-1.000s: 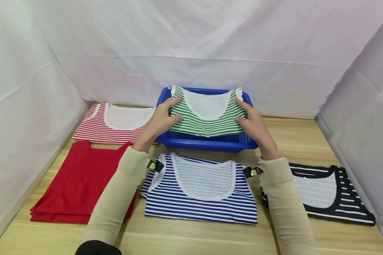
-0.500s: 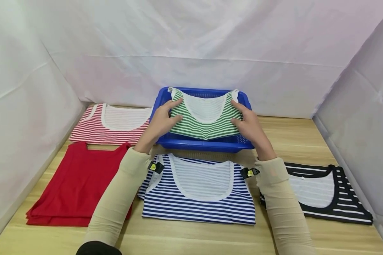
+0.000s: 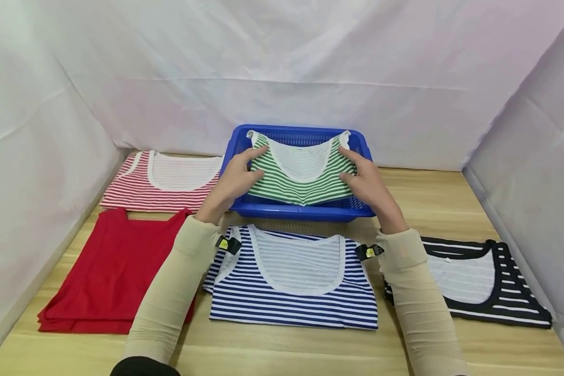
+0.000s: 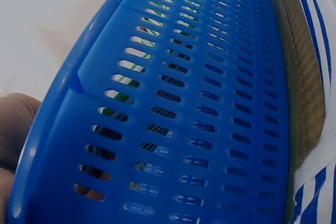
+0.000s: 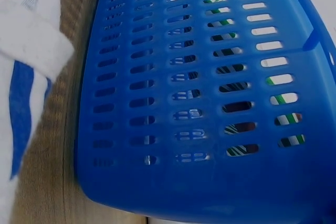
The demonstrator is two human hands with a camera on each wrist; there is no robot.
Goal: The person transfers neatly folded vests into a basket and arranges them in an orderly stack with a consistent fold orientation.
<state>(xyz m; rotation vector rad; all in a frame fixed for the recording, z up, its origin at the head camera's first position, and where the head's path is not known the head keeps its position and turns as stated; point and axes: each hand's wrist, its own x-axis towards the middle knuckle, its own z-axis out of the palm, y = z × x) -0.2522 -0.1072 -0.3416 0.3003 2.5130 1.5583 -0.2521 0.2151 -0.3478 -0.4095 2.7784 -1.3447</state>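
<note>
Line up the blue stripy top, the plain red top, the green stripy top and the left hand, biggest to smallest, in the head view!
1. Blue stripy top and plain red top: unsure, a sleeve hides part of the red.
2. Green stripy top.
3. Left hand.

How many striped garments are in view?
4: green-striped white top held by the left hand and right hand at the blue plastic basket; red-striped white top, back left; blue-striped white top, front centre; white-striped black top, right. Others may be hidden underneath.
</note>
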